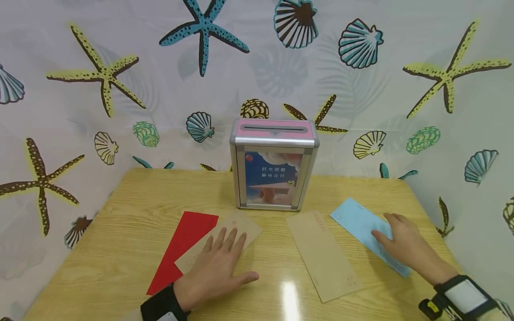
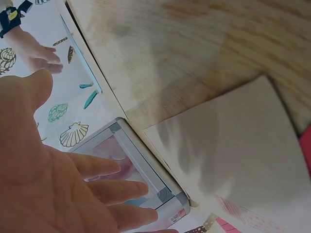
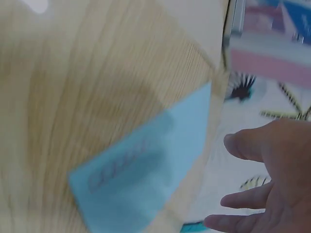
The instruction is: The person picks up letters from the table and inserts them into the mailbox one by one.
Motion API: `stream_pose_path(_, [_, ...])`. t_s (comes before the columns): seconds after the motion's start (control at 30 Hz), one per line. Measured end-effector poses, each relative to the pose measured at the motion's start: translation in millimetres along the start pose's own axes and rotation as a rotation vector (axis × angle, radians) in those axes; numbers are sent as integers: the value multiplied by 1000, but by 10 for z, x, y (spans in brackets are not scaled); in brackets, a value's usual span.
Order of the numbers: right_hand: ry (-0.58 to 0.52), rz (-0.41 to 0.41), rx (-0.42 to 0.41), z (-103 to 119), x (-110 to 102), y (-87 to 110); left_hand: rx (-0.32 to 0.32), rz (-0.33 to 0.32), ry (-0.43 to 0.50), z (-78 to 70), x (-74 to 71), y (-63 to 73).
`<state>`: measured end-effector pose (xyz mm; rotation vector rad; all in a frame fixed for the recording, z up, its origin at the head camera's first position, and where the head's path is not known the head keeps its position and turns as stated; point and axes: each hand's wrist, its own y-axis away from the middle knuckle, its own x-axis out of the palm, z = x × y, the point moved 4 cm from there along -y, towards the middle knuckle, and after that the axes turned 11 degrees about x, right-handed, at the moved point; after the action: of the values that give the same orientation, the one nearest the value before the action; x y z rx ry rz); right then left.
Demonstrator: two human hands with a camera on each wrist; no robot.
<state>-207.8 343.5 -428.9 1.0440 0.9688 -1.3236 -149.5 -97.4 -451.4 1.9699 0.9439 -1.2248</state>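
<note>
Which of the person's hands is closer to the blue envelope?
Right. The right hand is over the blue envelope. The left hand is farther away, to its left, over the beige envelope that overlaps the red envelope.

R grip (image 3: 289,170) nr blue env (image 3: 150,162)

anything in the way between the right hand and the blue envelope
Nothing visible: the right hand hovers above the blue envelope, with only a gap between them in the right wrist view. The nearest tan envelope lies off to the left.
</note>
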Motion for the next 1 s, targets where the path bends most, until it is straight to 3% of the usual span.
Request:
stream_pose_path(0.23, [47,107,121,-603,53,-273,22,-41,-4,38,-40,6])
stream_pose_path(0.43, [95,140,124,-827,158,-326,34,-79,-29,66,-85,-4])
stream_pose_path(0.57, [124,127,103,-784,170,-302,32,-87,-39,79,-95,-9])
stream_pose_path(1.0, [104,150,94,-314,283,-133,21,-67,-1,70,-56,-13])
